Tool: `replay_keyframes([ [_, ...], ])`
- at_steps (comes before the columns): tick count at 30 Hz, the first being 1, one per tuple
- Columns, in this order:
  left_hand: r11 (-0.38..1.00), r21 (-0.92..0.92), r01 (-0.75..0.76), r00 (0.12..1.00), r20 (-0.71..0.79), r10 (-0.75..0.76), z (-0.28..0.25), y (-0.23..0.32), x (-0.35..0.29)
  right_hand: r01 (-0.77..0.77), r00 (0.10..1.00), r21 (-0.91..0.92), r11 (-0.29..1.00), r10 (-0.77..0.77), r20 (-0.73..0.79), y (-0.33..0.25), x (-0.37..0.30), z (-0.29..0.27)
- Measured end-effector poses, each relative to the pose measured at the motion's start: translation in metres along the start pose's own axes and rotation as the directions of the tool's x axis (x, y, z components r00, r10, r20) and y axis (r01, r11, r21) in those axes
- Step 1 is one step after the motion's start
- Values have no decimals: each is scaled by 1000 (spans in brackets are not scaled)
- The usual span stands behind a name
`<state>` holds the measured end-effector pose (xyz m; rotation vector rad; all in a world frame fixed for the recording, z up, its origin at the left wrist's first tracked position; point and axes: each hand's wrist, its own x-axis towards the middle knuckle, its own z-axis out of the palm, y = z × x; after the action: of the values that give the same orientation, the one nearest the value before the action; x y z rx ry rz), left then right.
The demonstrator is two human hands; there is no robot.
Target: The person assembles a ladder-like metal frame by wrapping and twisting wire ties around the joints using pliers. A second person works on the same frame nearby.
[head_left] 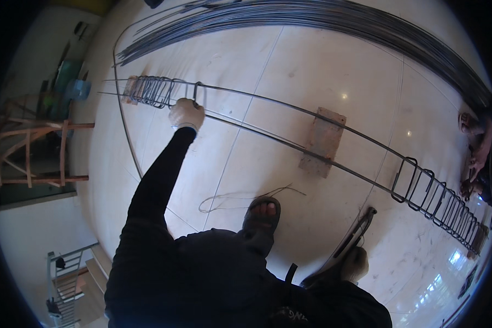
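Note:
My left hand (187, 113), in a pale glove, is closed on a rectangular steel stirrup (196, 92) that stands around the long rebars (257, 129). More stirrups (152, 92) are bunched on the bars just left of that hand. At the lower right, my gloved right hand (356, 264) is closed around a dark long-handled tool that looks like pincers (361, 232); its head points away from me. The fingers of that hand are partly hidden. Another row of stirrups (434, 197) hangs on the right end of the bars.
Rusty blocks (323, 143) support the bars. A bundle of rods (311, 15) lies across the far floor. Thin wire (229, 202) lies beside my sandalled foot (263, 212). At the right edge a person's limbs (478, 145) show near the bars. A wooden frame (30, 153) stands left.

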<state>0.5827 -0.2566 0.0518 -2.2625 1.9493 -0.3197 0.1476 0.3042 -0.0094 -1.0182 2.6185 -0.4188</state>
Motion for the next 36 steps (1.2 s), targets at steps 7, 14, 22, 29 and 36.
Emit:
replay_keyframes([
  [7,838,-390,-381,918,-265,293,-2,56,-91,-4,997,-114,993,12,72,14,5,9],
  [14,558,-624,-547,824,-283,490,-52,102,-121,11,996,-123,992,1,92,9,3,3],
  [22,888,-220,403,910,-11,-415,87,-7,105,8,990,-52,999,-15,-138,18,-14,9],
  [29,865,464,-192,803,581,-134,195,-181,199,-31,998,-146,989,38,52,5,8,-6],
  [36,951,17,309,942,134,-308,154,-169,163,-33,999,-75,997,35,19,-8,6,-7],
])
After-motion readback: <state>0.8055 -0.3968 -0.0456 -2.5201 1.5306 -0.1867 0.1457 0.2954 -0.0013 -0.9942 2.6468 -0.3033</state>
